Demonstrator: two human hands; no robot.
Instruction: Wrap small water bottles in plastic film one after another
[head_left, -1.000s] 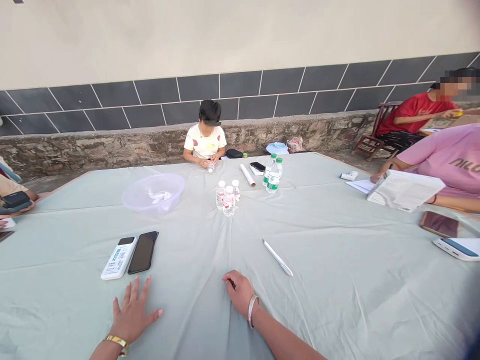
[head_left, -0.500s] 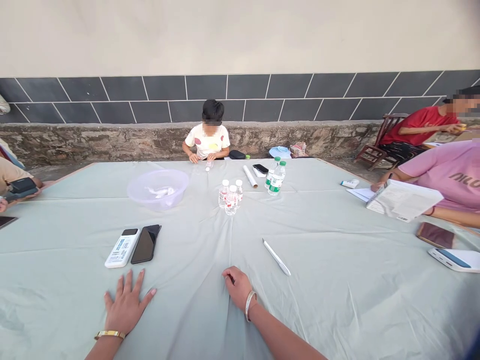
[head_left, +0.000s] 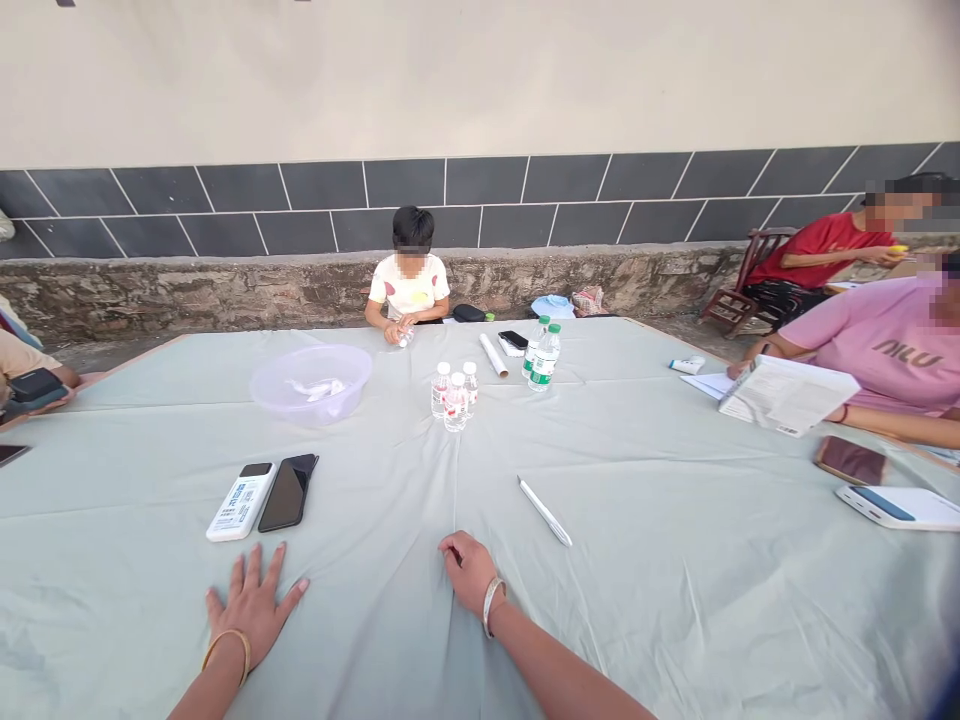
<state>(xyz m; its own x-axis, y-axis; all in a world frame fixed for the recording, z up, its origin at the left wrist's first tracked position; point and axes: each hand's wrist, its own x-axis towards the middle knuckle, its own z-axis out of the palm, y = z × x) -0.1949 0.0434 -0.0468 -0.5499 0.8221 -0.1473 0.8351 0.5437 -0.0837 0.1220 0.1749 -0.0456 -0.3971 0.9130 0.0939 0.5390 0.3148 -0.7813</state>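
My left hand [head_left: 251, 610] lies flat with fingers spread on the grey-green tablecloth [head_left: 360, 620], a gold bangle around its wrist. Just beyond its fingertips are a white power bank [head_left: 240, 505] and, beside it, a black smartphone [head_left: 288, 493]. My right hand [head_left: 469, 575], wearing a silver bangle, rests on its side with the fingers loosely curled in, and I see nothing in it. To its right, apart from it, a white pen [head_left: 545, 511] lies at a slant.
Mid-table stand a translucent purple basin [head_left: 259, 395] with something white inside, small water bottles [head_left: 456, 405] and green-capped bottles [head_left: 544, 362]. A paper roll [head_left: 493, 355] lies behind. Across sits a person [head_left: 409, 285] handling a small bottle; another [head_left: 885, 340] sits right, behind an open booklet [head_left: 786, 393].
The view has shifted slightly, so most things appear a little further left. My hands stay in place. The person opposite has drawn the small bottle closer, with both hands at it.
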